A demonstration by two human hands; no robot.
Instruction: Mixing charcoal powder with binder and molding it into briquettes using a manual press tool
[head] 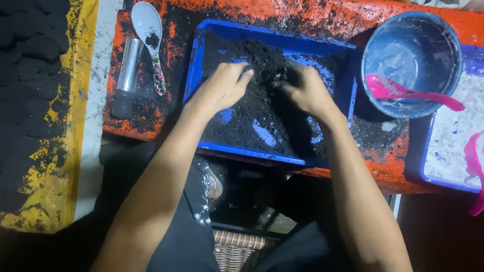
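Observation:
A blue rectangular tray [197, 75] holds a heap of black powder [262, 60] on an orange table. My left hand [222, 85] rests knuckles-up on the powder at the tray's left, fingers curled. My right hand [302, 88] is pressed into the powder near the tray's middle, its fingertips pinched around a small dark clump. Both hands are smeared with black dust.
A white spoon [148, 35] and a metal cylinder [127, 75] lie left of the tray. At the right are a blue bowl [411, 63] with a pink spoon [403, 91] and a second tray of white powder [454, 136]. Black round pieces [30, 75] lie at far left.

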